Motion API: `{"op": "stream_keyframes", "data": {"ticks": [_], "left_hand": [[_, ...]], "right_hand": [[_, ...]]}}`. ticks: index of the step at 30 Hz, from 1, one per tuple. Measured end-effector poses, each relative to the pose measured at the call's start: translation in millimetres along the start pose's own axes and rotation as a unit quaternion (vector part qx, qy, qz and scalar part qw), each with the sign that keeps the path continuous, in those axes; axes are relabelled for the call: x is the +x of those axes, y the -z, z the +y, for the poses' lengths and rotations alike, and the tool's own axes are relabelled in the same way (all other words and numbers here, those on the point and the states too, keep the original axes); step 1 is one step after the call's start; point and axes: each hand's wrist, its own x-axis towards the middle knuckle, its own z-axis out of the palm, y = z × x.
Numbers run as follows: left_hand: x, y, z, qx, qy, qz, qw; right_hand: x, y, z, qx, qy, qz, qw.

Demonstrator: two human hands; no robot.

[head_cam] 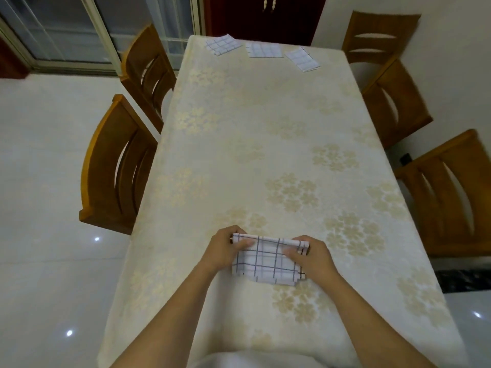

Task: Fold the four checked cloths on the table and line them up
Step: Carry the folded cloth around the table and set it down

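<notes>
A white checked cloth [268, 260], folded into a small rectangle, lies near the front of the table. My left hand [225, 249] pinches its far left corner, thumb on top. At the far right corner my right hand [310, 257] pinches the folded edge the same way. Three more folded checked cloths lie in a row along the table's far edge: one at the left [223, 45], one in the middle [264, 50], and one at the right [303, 59], which is turned at an angle.
The long table [265, 144] wears a cream cloth with pale gold flowers. Wooden chairs stand on both sides: two at the left [117, 166], three at the right [449, 192]. A glossy white floor surrounds it, with a dark cabinet behind.
</notes>
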Motion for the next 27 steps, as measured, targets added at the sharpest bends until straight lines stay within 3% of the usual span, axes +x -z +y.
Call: {"op": "stream_keyframes", "data": {"ticks": [3, 6, 9, 16, 27], "left_hand": [[-8, -9, 16, -0.145, 0.010, 0.040, 0.989], [-22, -24, 32, -0.176, 0.002, 0.054, 0.983], [-42, -38, 35, -0.178, 0.004, 0.010, 0.984], [-102, -38, 54, -0.137, -0.041, 0.110, 0.984], [-225, -19, 49, -0.067, -0.003, 0.196, 0.978]], "right_hand": [[-14, 15, -4, 0.122, -0.043, 0.054, 0.990], [-23, 24, -12, 0.151, -0.035, 0.070, 0.985], [-34, 29, -17, 0.185, -0.019, 0.091, 0.978], [-65, 21, -14, 0.157, 0.013, 0.060, 0.986], [-153, -31, -28, 0.166, 0.119, 0.024, 0.979]]}}
